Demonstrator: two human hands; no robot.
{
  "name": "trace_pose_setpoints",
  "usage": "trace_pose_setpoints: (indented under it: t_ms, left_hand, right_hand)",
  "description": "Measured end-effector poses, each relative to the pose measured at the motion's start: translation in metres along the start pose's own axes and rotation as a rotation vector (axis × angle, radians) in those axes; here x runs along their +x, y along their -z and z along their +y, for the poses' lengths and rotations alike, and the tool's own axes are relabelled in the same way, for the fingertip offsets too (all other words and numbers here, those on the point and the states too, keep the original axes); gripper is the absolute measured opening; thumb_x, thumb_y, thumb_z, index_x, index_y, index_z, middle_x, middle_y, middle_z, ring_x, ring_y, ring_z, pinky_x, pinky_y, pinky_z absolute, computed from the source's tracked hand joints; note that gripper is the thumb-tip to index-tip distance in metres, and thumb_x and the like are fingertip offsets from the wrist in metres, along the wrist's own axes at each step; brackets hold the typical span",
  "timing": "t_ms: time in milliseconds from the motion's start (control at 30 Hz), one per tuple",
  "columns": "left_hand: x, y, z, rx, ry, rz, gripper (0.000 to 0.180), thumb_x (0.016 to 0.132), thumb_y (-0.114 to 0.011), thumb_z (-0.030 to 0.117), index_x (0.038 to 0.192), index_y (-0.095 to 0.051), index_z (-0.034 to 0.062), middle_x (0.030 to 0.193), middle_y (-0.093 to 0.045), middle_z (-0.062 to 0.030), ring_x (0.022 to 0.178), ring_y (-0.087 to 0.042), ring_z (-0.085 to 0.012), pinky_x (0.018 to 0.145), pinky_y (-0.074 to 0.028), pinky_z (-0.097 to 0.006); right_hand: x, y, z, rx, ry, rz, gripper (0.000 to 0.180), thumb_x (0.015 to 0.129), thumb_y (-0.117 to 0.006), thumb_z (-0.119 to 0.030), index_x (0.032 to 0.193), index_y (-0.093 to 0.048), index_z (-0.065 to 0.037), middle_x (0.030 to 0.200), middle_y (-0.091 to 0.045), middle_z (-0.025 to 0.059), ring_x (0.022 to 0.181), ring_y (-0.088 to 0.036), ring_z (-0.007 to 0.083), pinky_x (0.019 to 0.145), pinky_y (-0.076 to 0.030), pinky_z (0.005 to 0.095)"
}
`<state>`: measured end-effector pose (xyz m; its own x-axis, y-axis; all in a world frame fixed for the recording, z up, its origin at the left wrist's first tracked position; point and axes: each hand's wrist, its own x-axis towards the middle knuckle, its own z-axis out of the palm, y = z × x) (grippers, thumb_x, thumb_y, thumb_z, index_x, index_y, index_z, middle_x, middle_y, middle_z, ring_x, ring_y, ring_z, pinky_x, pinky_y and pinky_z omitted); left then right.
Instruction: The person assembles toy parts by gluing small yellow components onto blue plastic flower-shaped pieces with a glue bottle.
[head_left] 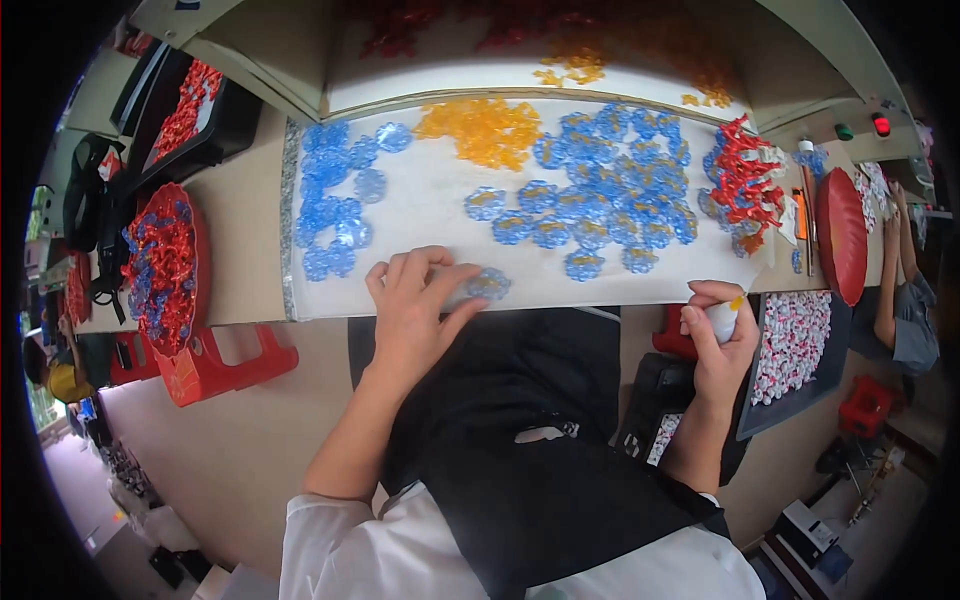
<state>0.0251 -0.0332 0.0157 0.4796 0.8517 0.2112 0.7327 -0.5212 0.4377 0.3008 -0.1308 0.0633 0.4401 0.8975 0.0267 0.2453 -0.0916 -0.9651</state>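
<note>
My left hand [418, 310] is at the front edge of the white worktop. Its thumb and index finger grip the left side of a clear blue, flower-shaped plastic piece [490, 284] with some yellow on it. My right hand [722, 340] is curled round a small white squeeze bottle [724, 318] with a yellow tip, at the worktop's front right. Beyond the hands lie several blue flower-shaped pieces with yellow parts on them [620, 175]. Plain blue pieces [328, 190] are grouped at the left. A heap of small yellow plastic parts [485, 130] lies at the back middle.
Red plastic parts [745, 185] are piled at the worktop's right, near an empty red tray [842, 235]. A red tray of red and blue parts [160, 265] stands left, above a red stool [225, 365]. A shelf [540, 97] rises behind. Another person [905, 300] works far right.
</note>
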Motion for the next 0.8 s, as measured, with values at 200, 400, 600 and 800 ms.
trace_pose_setpoints:
  t_ms: [200,400,600,800]
  left_hand:
    - [0.021,-0.031,0.036,-0.015,-0.027,0.091,0.035,0.067,-0.075,0.024,0.1,-0.067,0.0183,0.104,-0.051,-0.0046,0.09,-0.049,-0.0196,0.084,-0.028,-0.035]
    - [0.023,-0.019,0.024,-0.077,0.036,0.211,0.042,0.069,-0.074,0.018,0.108,-0.06,0.0105,0.101,-0.053,-0.0056,0.092,-0.049,-0.0214,0.084,-0.029,-0.033]
    - [0.049,0.01,-0.036,0.129,0.095,0.425,0.036,0.073,-0.07,0.016,0.107,-0.06,0.0108,0.101,-0.055,-0.012,0.099,-0.05,-0.0286,0.087,-0.033,-0.04]
    - [0.04,0.009,-0.076,0.335,0.08,0.252,0.034,0.076,-0.064,0.017,0.108,-0.057,0.0103,0.099,-0.054,-0.0087,0.098,-0.049,-0.0278,0.09,-0.03,-0.041]
  right_hand:
    - [-0.004,0.009,0.015,0.072,-0.059,-0.055,0.02,0.075,-0.066,0.001,0.095,-0.061,-0.001,0.075,-0.057,-0.0005,0.067,-0.048,0.0039,0.06,-0.037,0.0174]
    - [0.019,-0.004,0.02,0.159,-0.065,-0.15,0.023,0.075,-0.064,0.004,0.097,-0.06,0.0,0.073,-0.055,0.0002,0.065,-0.047,0.0048,0.059,-0.036,0.0183]
    - [0.009,-0.034,-0.009,0.157,-0.011,-0.44,0.022,0.078,-0.066,-0.004,0.1,-0.06,-0.004,0.081,-0.058,0.0007,0.074,-0.054,0.0076,0.068,-0.044,0.0226]
    - [-0.018,-0.131,0.007,0.366,0.002,-0.669,0.02,0.088,-0.056,-0.014,0.105,-0.054,-0.003,0.092,-0.06,0.0054,0.088,-0.058,0.0115,0.081,-0.044,0.0261]
